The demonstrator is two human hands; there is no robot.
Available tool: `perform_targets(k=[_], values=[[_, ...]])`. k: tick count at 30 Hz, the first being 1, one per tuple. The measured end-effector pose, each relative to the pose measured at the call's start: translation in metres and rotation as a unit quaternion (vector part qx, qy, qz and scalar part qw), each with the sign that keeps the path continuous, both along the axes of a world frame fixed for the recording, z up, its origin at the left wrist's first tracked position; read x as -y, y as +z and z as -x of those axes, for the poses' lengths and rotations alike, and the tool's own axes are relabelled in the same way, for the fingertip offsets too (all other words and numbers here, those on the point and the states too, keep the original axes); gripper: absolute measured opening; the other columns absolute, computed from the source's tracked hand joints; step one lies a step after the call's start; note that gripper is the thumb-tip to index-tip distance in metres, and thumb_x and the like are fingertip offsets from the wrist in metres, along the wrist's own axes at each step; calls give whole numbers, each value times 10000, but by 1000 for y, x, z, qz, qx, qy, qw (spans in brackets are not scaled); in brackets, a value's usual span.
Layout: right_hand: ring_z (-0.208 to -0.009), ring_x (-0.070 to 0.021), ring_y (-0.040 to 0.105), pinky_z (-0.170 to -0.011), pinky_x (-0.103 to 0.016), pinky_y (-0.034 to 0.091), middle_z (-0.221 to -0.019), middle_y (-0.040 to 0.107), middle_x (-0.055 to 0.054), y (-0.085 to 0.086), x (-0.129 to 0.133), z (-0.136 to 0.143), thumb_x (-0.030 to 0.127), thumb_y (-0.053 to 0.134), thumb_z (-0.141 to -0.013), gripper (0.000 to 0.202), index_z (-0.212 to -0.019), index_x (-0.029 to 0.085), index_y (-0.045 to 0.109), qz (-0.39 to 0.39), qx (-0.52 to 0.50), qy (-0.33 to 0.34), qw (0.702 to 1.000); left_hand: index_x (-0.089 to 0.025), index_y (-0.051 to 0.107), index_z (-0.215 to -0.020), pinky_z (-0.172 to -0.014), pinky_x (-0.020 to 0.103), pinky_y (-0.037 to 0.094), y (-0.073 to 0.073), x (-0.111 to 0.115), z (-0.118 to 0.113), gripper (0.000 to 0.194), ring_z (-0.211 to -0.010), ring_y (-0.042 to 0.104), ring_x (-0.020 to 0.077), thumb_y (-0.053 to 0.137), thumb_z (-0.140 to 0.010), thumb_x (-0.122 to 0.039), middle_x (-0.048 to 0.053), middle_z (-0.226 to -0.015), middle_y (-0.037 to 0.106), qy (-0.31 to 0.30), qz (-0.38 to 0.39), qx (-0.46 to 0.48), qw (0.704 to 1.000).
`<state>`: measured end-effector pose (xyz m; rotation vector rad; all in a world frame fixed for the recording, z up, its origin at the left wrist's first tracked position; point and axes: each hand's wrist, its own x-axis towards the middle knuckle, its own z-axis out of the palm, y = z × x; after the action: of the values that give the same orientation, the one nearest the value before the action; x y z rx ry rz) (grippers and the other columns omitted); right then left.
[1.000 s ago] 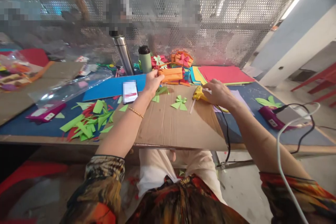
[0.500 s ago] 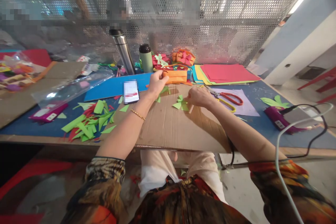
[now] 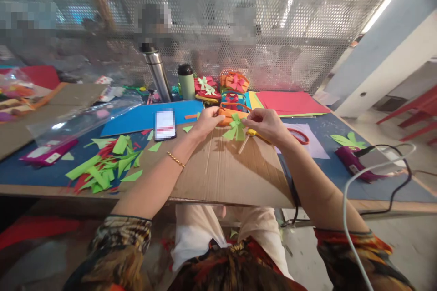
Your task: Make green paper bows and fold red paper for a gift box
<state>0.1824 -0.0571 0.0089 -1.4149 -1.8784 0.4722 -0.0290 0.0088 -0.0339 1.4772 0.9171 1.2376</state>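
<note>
An orange paper basket [image 3: 225, 117] with a thin handle stands at the back of the brown cardboard [image 3: 221, 168]. My left hand [image 3: 209, 122] is closed on its left end. My right hand [image 3: 262, 122] pinches a green paper bow [image 3: 235, 128] at its right edge, in front of the basket. Under my right hand lies a yellow tool [image 3: 252, 132], with a pale stick [image 3: 244, 144] at its tip. Red-handled scissors [image 3: 300, 136] rest on a lilac sheet [image 3: 319, 143] to the right.
Green and red paper scraps [image 3: 105, 163] and a phone [image 3: 165, 124] lie left. Behind are a steel flask [image 3: 159, 72], a green bottle [image 3: 186, 82], finished-looking baskets [image 3: 234, 82] and coloured sheets [image 3: 287, 101]. A white cable [image 3: 346, 204] crosses near my right forearm.
My right hand has taken hold of the green bow and lifted it from the cardboard to the basket's front. My left hand still holds the basket. The whole view has shifted slightly.
</note>
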Motion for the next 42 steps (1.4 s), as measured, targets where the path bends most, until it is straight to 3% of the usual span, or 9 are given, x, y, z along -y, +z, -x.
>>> perform_targets(k=[5,11,14,21,27,42], values=[[-652,-140,523,-633,-306,384,-666,605,3,-2,-2,-1,433,675,-786,250,-693,213,603,-24,-27,-35,999,-156,681,-783,-642,234,489,3,10,-4,57,-678,594,117,734,-759,-157,-15,-747,645,-23,-10,-24,999],[-660,-151,513,-630,-312,360,-655,588,9,-4,-10,-7,433,683,-771,239,-700,218,610,-18,-48,-80,996,-150,700,-801,-654,230,474,9,13,-3,43,-668,578,106,716,-781,-116,-15,-748,648,-36,-7,-35,999],[-632,-140,492,-620,-310,355,-629,567,19,-5,-14,-8,435,689,-764,250,-680,216,604,-8,-53,-82,995,-153,697,-812,-666,237,490,10,15,-5,38,-681,587,111,718,-795,-125,-10,-763,655,-44,-1,-34,998],[-648,-142,518,-600,-292,369,-651,605,4,-11,-16,-2,474,713,-782,288,-701,213,621,-2,-42,-75,996,-161,660,-755,-619,233,392,14,20,-5,127,-630,498,94,780,-795,-154,-39,-691,578,-53,-4,-33,998],[-678,-148,557,-619,-289,378,-702,645,-4,-11,-15,-1,422,711,-788,237,-711,215,625,0,-20,-95,995,-156,656,-761,-626,248,384,15,22,-6,139,-634,502,98,790,-795,-173,-32,-706,588,-64,4,-32,997],[-747,-191,617,-687,-332,418,-733,685,-11,-3,-7,3,359,712,-778,145,-745,221,679,1,34,-143,989,-138,710,-857,-721,279,489,13,21,-6,57,-734,625,129,751,-818,-132,22,-825,709,-75,13,-24,997]])
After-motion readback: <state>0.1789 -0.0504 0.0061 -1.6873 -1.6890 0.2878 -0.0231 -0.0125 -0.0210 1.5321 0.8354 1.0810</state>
